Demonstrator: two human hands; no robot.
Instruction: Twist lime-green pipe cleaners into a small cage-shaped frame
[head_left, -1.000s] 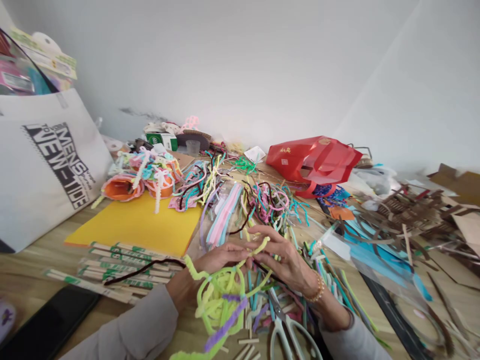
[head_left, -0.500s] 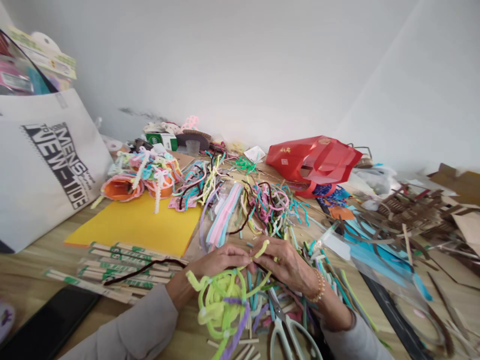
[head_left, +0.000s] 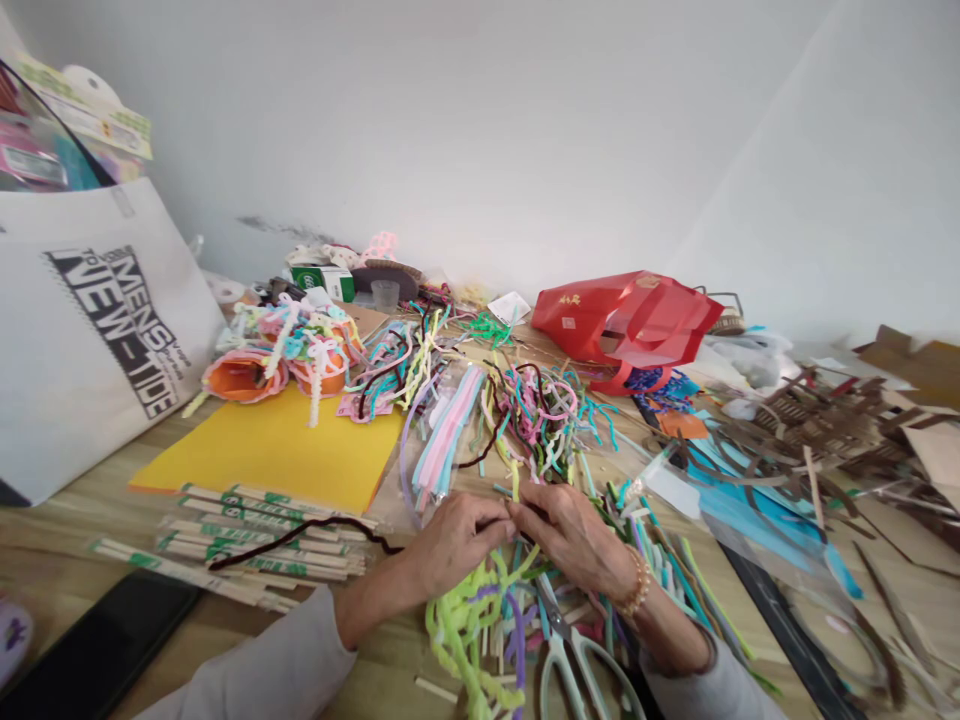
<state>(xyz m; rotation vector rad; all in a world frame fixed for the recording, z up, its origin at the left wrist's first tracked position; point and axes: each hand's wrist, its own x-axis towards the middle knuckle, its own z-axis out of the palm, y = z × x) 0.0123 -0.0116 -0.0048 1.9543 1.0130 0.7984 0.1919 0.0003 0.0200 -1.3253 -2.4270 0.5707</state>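
Note:
My left hand (head_left: 461, 545) and my right hand (head_left: 566, 535) meet at the table's front middle, fingertips pinched together on a yellow-green pipe cleaner. Its pale yellow end (head_left: 514, 478) sticks up between them. Below hangs a looped bunch of yellow-green pipe cleaners (head_left: 469, 620), with a purple pipe cleaner (head_left: 519, 640) among the loops. A dark brown pipe cleaner (head_left: 300, 530) runs from the left to behind my left wrist; its other end is hidden. White-handled scissors (head_left: 559, 625) lie under my right hand, on scattered pipe cleaner pieces.
A yellow sheet (head_left: 277, 450), wrapped chopsticks (head_left: 247, 545) and a black phone (head_left: 97, 640) lie on the left, near a white bag (head_left: 90, 330). Behind are heaped pipe cleaners (head_left: 536, 400) and a red bag (head_left: 622, 320). Brown strips (head_left: 817, 430) and blue sheets (head_left: 757, 490) spread rightward.
My left hand has shifted right and down, closer to my right. The yellow-green bunch has swung right and hangs longer. The pale end now points upright.

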